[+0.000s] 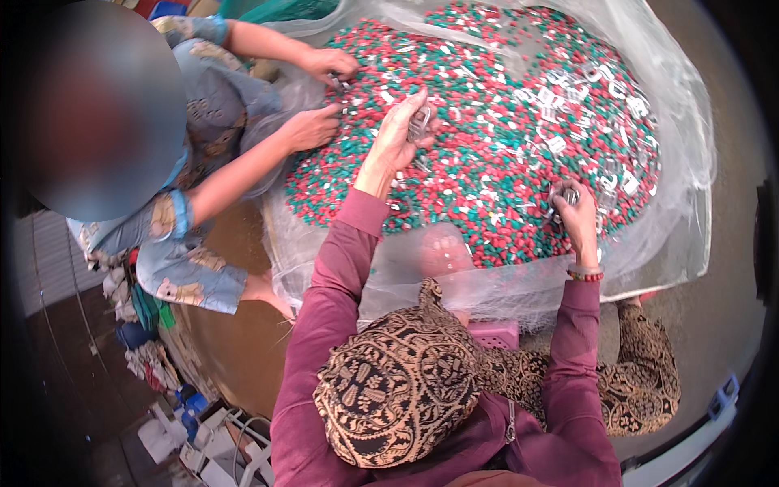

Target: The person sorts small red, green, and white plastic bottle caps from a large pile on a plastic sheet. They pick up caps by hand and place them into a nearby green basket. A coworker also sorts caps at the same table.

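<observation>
Plastic pieces (419, 126), clear and glossy, sit in my left hand (396, 140), its fingers curled around them above the left half of a broad spread of red, green and white bits (479, 183). My right hand (579, 221), well apart from it, reaches low to the near right of the spread, thumb and fingertips gathered on a greyish, see-through piece (570, 196) whose full outline my fingers hide. Loose white frames (548, 99) lie on top of the bits toward the far right, all of it bordered by pale translucent sheeting (688, 134).

I judge the clear pieces to be light and fairly stiff, their smooth faces apt to slide against one another, so a loose curl of the palm should keep them better than a hard squeeze. Thin-walled as they look, they might crack if bent; the rim seems the place to pinch, between thumb and forefinger. The small bits look hard and likely to roll underneath. At my left, a co-worker's far hand (328, 63) and near hand (312, 128) are at the spread's edge, a small dark item in the former.
</observation>
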Demonstrator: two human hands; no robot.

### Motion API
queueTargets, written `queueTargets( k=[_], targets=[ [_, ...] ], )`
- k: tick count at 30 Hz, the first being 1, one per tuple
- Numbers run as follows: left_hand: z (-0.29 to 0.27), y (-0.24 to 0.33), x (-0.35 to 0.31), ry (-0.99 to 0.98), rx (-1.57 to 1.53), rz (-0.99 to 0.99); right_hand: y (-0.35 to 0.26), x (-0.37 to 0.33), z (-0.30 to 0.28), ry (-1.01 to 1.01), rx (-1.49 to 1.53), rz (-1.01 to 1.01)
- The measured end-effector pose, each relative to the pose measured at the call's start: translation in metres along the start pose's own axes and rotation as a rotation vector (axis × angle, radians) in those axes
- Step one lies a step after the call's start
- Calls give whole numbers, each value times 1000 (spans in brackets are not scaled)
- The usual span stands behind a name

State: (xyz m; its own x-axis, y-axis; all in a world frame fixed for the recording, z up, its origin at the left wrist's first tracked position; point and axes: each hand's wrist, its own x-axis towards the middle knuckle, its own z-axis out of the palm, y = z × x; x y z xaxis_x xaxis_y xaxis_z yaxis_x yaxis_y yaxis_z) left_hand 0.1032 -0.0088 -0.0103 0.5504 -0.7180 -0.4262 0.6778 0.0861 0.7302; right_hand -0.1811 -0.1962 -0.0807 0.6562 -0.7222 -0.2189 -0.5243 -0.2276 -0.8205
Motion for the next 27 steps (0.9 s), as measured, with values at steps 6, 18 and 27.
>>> queueTargets(
  k=[6, 18, 27],
  targets=[
    [-4, -23, -27, -190, -140, -101, -13, -25, 12, 44, 635, 243],
    [32, -56, -10, -19, 1560, 452, -27, -38, -40, -195, 1771, 334],
    [-29, -38, 25, 39, 1837, 354, -39, -42, -22, -258, 1698, 375]
  ],
)
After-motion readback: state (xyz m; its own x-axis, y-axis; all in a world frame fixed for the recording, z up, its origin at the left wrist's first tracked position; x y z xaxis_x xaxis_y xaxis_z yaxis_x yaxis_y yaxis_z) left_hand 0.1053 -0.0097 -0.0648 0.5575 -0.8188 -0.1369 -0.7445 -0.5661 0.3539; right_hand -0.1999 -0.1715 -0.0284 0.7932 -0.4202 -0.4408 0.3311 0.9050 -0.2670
